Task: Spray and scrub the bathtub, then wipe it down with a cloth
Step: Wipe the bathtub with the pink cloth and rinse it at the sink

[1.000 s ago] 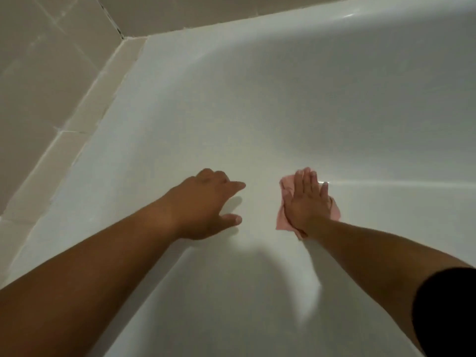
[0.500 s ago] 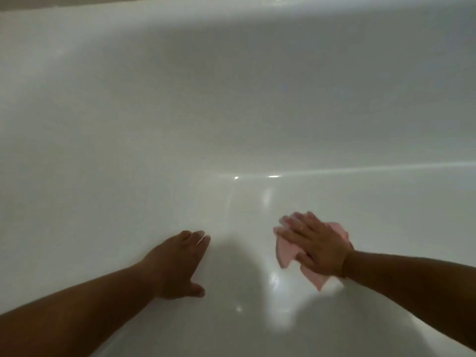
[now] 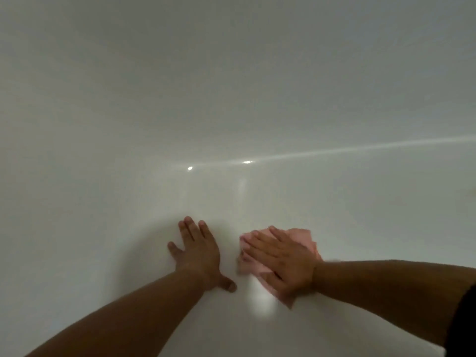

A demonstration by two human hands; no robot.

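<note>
The white bathtub (image 3: 231, 99) fills the whole view; I look down at its floor and far wall. My right hand (image 3: 280, 261) lies flat, fingers straight, pressing a pink cloth (image 3: 304, 235) onto the tub floor; the cloth sticks out beyond the fingers and below the palm. My left hand (image 3: 198, 253) rests flat on the tub floor a little to the left of the cloth, fingers spread and thumb out, holding nothing.
A bright crease line (image 3: 360, 149) marks where the tub floor meets the far wall. Glossy light spots (image 3: 261, 305) shine on the wet-looking surface near my right hand. No bottle or brush is in view.
The view has dropped further into the tub; the tiled edge is out of sight. Both hands have slid along the floor, the right one still pressing the cloth, the left one laid flatter.
</note>
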